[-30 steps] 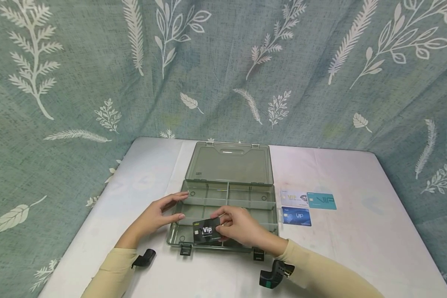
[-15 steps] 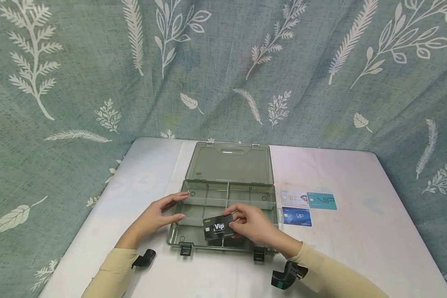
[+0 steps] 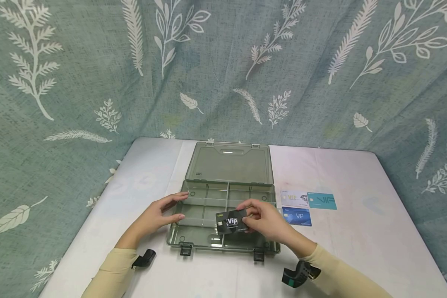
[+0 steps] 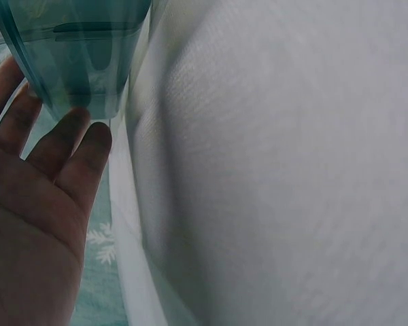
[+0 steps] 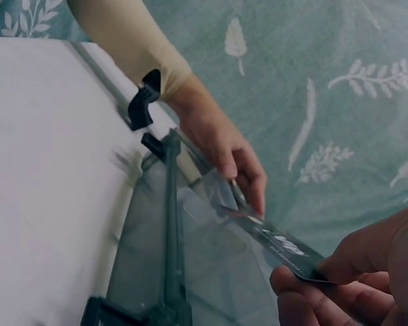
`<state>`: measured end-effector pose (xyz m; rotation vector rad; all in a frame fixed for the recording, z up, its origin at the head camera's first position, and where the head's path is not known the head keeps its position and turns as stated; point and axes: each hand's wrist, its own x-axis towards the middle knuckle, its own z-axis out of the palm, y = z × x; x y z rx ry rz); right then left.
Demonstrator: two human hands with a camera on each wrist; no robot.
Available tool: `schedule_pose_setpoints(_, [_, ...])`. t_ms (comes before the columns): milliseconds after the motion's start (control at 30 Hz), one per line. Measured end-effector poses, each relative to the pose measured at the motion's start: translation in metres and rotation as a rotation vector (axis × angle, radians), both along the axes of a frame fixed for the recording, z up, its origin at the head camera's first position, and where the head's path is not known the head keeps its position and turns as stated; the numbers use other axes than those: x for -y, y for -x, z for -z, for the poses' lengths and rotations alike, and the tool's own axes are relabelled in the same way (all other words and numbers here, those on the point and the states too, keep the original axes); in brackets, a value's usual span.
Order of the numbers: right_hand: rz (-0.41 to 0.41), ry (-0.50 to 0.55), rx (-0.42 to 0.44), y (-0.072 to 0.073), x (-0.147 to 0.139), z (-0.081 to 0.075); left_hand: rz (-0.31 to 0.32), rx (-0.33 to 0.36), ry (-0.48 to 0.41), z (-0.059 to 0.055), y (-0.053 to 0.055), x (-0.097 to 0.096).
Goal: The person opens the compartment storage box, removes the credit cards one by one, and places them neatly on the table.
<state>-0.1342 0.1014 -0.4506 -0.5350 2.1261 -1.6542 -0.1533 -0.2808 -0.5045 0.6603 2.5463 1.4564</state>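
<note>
My right hand pinches a black VIP card by its right edge, thumb against fingers. The card is tilted over the front part of a smoky, see-through compartment box, overlapping a divider in the head view. In the right wrist view the card is gripped at one corner by the thumb and fingertips. My left hand rests at the box's left rim with its fingers spread. Seen from the left wrist, its straight fingers lie along the side wall of the box.
Behind the compartments the box lid lies folded back. To the right, three cards lie flat on the white cloth: a pale one, a teal one and a blue one. Two latches stick out in front, including the left latch.
The right hand has carried the black card rightward and slightly back across the box, from the front left compartment to over the middle divider. The left hand has stayed in place.
</note>
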Motion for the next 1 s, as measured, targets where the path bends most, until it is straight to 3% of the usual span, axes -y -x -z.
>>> schedule_pose_setpoints(1000, [0.133,-0.077,-0.017,0.001,-0.055,-0.001,0.006,-0.019,0.022,0.003,0.001,0.002])
